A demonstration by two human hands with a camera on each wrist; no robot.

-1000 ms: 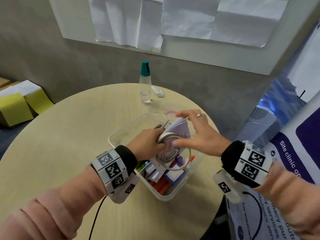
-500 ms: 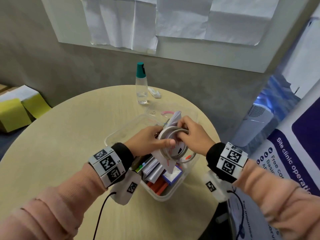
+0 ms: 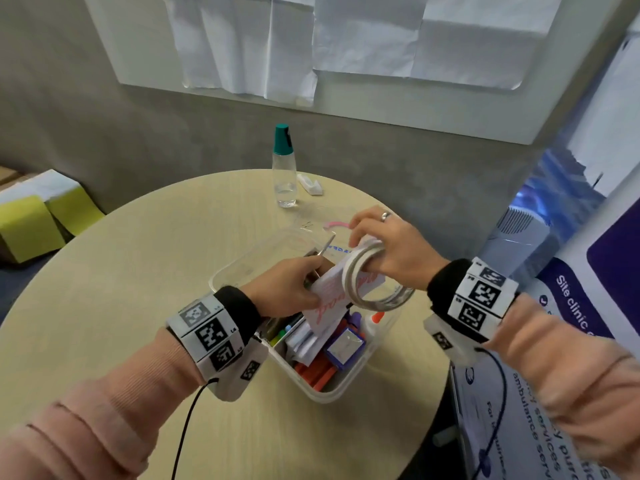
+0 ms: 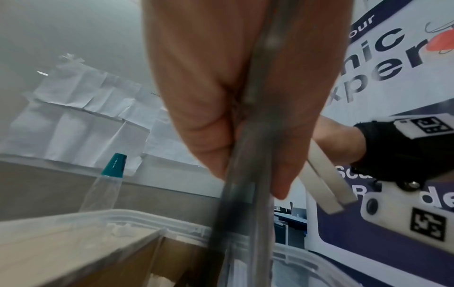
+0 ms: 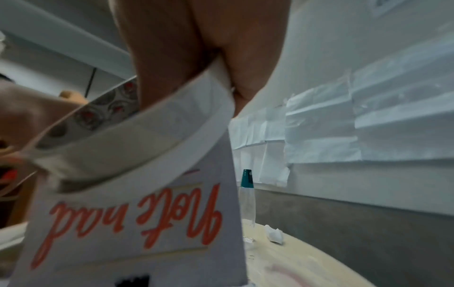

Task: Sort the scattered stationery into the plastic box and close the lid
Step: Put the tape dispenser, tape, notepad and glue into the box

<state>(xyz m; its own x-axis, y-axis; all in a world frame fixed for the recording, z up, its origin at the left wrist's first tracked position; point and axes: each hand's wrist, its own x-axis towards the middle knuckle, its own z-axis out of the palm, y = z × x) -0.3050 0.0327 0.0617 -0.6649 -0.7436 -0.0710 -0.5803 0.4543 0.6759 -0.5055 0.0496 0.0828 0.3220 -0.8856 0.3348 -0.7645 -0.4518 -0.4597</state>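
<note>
The clear plastic box stands open mid-table, filled with markers, red pens, a purple pad and a glue bottle. A white note pad with red script leans out of it. My left hand grips a dark, narrow tool with a metal tip, likely scissors, over the box; the left wrist view shows it running through the hand. My right hand holds white tape rolls and a clear roll above the pad. The rolls and pad fill the right wrist view.
The clear lid lies on the table behind the box beside a pink item. Farther back stand a bottle with a teal cap and a small white piece. A printed banner is close on the right, beyond the table edge.
My right hand went from lying over the rolls to gripping them, then lifted them up and to the right off the pad. The left hand stayed over the box.
</note>
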